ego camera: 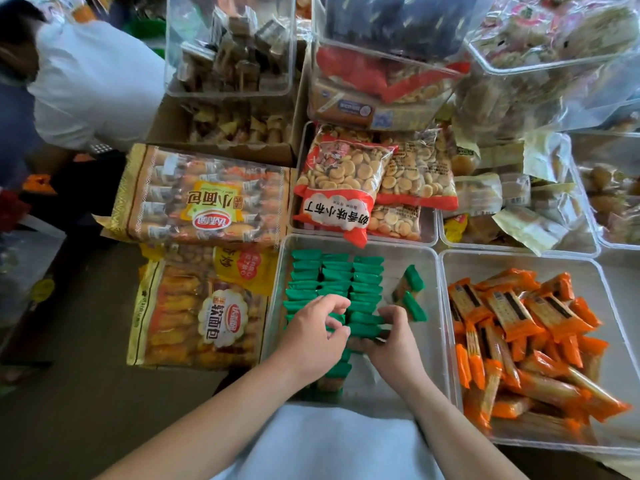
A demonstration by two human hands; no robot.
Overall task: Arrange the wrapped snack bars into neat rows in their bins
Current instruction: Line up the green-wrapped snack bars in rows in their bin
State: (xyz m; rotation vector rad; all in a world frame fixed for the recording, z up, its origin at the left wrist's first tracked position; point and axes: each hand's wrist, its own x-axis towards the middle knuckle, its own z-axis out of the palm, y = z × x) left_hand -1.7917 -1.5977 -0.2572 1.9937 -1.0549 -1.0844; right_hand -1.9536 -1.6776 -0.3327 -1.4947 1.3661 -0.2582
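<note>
While I leaned over the clear plastic bin (429, 306), my left hand (313, 336) hovered with fingers (332, 303) loosely curled over the rows of green-wrapped snack bars (337, 280). My right hand (393, 337) pinched one green bar at the rows' near end. Two loose green-ended bars (410, 296) lay apart, right. Orange-wrapped bars (519, 327) sat jumbled in the neighbouring bin (609, 441).
</note>
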